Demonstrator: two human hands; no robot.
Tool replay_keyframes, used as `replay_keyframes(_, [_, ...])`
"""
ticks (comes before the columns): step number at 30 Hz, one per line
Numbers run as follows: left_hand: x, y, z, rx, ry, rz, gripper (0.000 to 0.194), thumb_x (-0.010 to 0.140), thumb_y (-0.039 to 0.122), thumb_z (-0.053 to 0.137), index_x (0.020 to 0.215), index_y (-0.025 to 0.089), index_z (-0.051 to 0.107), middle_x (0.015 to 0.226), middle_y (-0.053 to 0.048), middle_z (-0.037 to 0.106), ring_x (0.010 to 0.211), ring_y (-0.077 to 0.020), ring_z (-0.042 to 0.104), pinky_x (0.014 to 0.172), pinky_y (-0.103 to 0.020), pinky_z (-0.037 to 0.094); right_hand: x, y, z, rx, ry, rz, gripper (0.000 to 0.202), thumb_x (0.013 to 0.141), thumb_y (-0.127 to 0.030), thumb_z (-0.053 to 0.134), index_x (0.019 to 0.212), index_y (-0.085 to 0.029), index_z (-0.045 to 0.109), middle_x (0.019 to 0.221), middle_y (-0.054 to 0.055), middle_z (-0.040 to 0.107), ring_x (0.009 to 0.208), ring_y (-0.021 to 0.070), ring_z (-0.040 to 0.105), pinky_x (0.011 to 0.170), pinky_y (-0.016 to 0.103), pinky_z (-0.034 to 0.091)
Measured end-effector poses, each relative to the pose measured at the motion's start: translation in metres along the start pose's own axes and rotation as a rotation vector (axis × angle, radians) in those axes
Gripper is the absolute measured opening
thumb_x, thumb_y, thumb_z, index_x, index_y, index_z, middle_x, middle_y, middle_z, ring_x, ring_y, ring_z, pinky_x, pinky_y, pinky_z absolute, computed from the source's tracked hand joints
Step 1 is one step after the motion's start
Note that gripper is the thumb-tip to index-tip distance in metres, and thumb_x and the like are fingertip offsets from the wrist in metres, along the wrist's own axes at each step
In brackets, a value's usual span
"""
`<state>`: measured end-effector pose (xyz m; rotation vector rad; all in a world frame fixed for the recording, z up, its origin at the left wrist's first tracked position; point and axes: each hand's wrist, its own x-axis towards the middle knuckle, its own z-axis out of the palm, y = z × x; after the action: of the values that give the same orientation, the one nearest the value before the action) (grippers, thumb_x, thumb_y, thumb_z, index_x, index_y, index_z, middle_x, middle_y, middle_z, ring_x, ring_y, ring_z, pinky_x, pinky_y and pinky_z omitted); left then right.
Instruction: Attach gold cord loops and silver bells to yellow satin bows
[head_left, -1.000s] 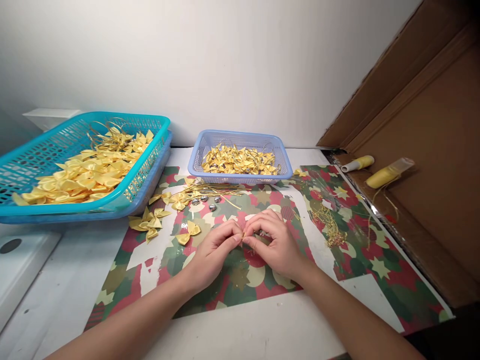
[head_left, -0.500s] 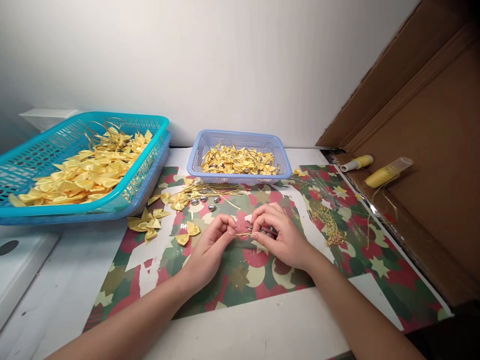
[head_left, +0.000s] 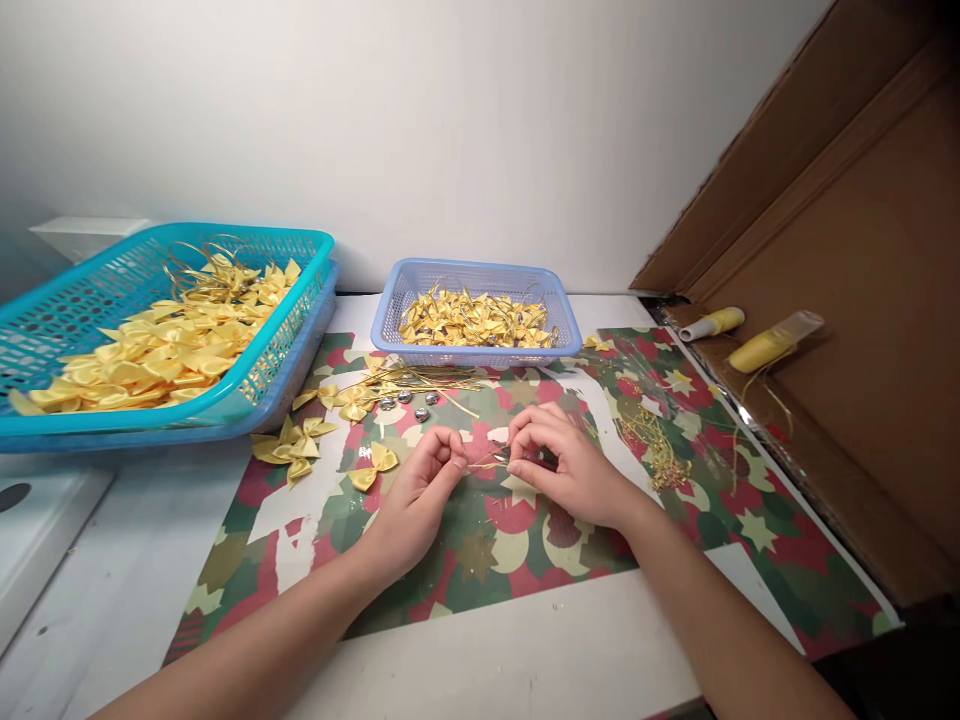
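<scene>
My left hand (head_left: 421,490) pinches one end of a thin gold cord (head_left: 487,464) between thumb and fingertips, over the patterned sheet. Facing it, my right hand (head_left: 564,466) pinches the cord's other side, and a small dark metal tool (head_left: 546,459) lies under its curled fingers. A short stretch of cord spans the gap between the hands. Left of my left hand lies a yellow bow (head_left: 373,466). Several silver bells (head_left: 421,413) rest beyond it, beside a bundle of gold cords (head_left: 442,378).
A turquoise basket (head_left: 262,375) full of yellow bows stands at the left. At the back is a blue basket (head_left: 480,356) of bows with cords. Cord scraps (head_left: 660,450) lie at right, near two yellow spools (head_left: 772,342) by brown cardboard (head_left: 847,300).
My right hand has moved slightly right, so the gap between my hands is a little wider and more cord shows. The view has shifted slightly.
</scene>
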<state>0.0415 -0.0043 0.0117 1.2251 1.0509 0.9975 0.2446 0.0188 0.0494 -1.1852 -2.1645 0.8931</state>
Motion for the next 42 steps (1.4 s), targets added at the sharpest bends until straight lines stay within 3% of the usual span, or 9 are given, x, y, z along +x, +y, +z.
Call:
replay_keyframes(15, [0.000, -0.001, -0.001, -0.014, 0.012, -0.042, 0.012, 0.094, 0.032, 0.045, 0.085, 0.023, 0.045, 0.071, 0.005, 0.037, 0.059, -0.0123, 0.029, 0.054, -0.024, 0.027, -0.001, 0.003, -0.011, -0.024, -0.029, 0.024, 0.015, 0.085, -0.017, 0.062, 0.072, -0.023, 0.058, 0.097, 0.002, 0.063, 0.098, 0.0210, 0.053, 0.090, 0.042, 0.042])
replay_keyframes(21, [0.000, -0.001, 0.000, -0.003, 0.008, -0.031, 0.012, 0.094, 0.030, 0.044, 0.085, 0.023, 0.045, 0.072, 0.004, 0.038, 0.061, -0.0125, 0.030, 0.055, -0.024, 0.027, -0.002, 0.003, -0.013, -0.004, -0.134, 0.046, 0.015, 0.075, -0.013, 0.069, 0.069, -0.022, 0.059, 0.098, 0.000, 0.063, 0.102, 0.0221, 0.052, 0.092, 0.043, 0.040])
replay_keyframes(27, [0.000, 0.003, 0.001, 0.006, -0.023, 0.000, 0.012, 0.094, 0.028, 0.045, 0.084, 0.022, 0.046, 0.075, 0.004, 0.040, 0.065, -0.0125, 0.034, 0.058, -0.024, 0.030, 0.000, -0.001, 0.003, 0.083, 0.104, 0.005, 0.011, 0.077, -0.013, 0.063, 0.081, -0.023, 0.060, 0.096, 0.002, 0.064, 0.096, 0.0215, 0.053, 0.086, 0.040, 0.042])
replay_keyframes(30, [-0.001, 0.004, 0.002, -0.022, -0.030, 0.023, 0.011, 0.093, 0.027, 0.047, 0.083, 0.021, 0.047, 0.079, 0.003, 0.042, 0.070, -0.0126, 0.038, 0.063, -0.023, 0.033, 0.001, -0.008, 0.025, 0.063, 0.120, -0.007, 0.016, 0.077, -0.015, 0.064, 0.090, -0.025, 0.064, 0.102, 0.002, 0.065, 0.098, 0.0215, 0.052, 0.087, 0.039, 0.040])
replay_keyframes(35, [0.000, 0.003, 0.002, -0.075, -0.043, 0.027, 0.011, 0.093, 0.026, 0.048, 0.083, 0.021, 0.048, 0.081, 0.002, 0.042, 0.073, -0.0126, 0.040, 0.066, -0.023, 0.035, 0.003, -0.016, 0.054, -0.058, 0.223, 0.011, 0.009, 0.073, -0.013, 0.064, 0.074, -0.021, 0.061, 0.098, 0.000, 0.066, 0.097, 0.0211, 0.051, 0.084, 0.039, 0.035])
replay_keyframes(42, [0.001, -0.001, 0.000, -0.011, -0.013, 0.022, 0.012, 0.095, 0.027, 0.045, 0.084, 0.021, 0.046, 0.080, 0.003, 0.041, 0.070, -0.0120, 0.036, 0.064, -0.024, 0.032, 0.002, -0.012, 0.043, 0.012, 0.273, -0.028, 0.015, 0.071, -0.010, 0.058, 0.062, -0.020, 0.060, 0.091, -0.001, 0.066, 0.092, 0.0186, 0.051, 0.083, 0.037, 0.033])
